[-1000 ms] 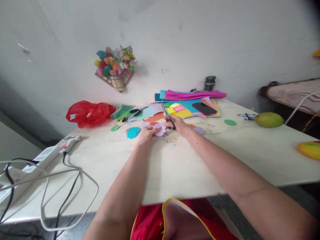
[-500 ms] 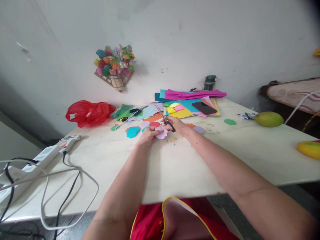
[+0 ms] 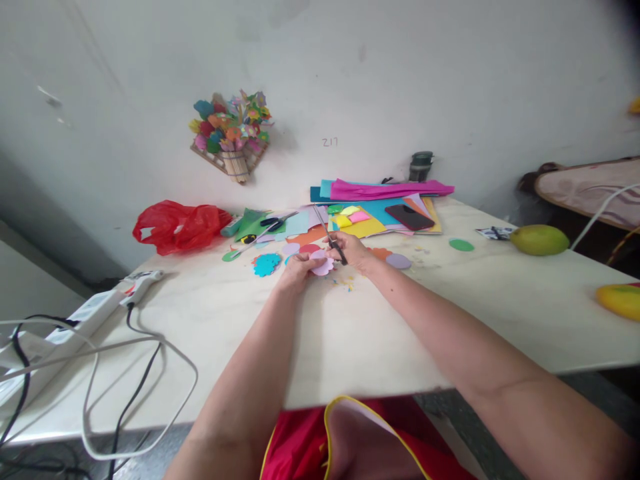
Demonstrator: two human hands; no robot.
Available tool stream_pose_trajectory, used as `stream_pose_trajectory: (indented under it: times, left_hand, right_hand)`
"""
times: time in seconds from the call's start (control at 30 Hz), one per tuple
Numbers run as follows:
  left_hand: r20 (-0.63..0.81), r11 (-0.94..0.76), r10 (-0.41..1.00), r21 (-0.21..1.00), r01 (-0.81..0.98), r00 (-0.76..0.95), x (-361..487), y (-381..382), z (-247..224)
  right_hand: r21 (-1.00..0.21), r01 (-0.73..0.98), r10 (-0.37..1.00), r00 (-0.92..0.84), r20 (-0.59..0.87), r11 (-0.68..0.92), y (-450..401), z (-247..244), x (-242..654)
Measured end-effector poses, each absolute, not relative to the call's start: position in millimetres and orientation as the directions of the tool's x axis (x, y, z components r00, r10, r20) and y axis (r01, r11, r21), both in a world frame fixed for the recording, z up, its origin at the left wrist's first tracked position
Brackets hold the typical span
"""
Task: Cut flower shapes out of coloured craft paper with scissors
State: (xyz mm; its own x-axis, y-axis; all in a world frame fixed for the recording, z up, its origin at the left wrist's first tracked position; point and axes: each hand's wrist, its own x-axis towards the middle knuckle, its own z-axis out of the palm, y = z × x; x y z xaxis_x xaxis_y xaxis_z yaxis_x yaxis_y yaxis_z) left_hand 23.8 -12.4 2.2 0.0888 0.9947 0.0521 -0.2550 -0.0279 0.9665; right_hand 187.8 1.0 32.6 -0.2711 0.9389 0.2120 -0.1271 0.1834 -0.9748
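Observation:
Between finger and thumb, my left hand (image 3: 299, 268) grips a lilac paper flower (image 3: 323, 265) with a scalloped edge. My right hand (image 3: 353, 251) is closed on black-handled scissors (image 3: 336, 247), whose blades point up and away from me. The two hands are close together, and the fingers of the right reach the flower's far edge. To the left lies a blue scalloped paper flower (image 3: 267, 265). Beyond the hands are a red paper circle (image 3: 309, 249) and a lilac circle (image 3: 291, 249). Another lilac circle (image 3: 399, 261) rests right of my right wrist.
Coloured paper sheets (image 3: 370, 227) with a phone (image 3: 410, 217) on top lie at the back. A second pair of scissors (image 3: 273, 224) and a red plastic bag (image 3: 180, 223) are back left. A power strip (image 3: 93, 313) with cables sits left; a mango (image 3: 540, 239) lies right.
The scissors have turned slightly in my right hand, and their handles look closer together. My left hand and the lilac flower have hardly shifted. The view has moved a little.

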Motion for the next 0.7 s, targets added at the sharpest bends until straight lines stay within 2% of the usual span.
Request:
stream_pose_trajectory:
  times: [0.7]
  left_hand:
    - [0.031,-0.02,0.999,0.92,-0.392,0.021,31,-19,12]
  right_hand:
    - [-0.947,-0.18,0.952,-0.105,0.286,0.265,4,27,176]
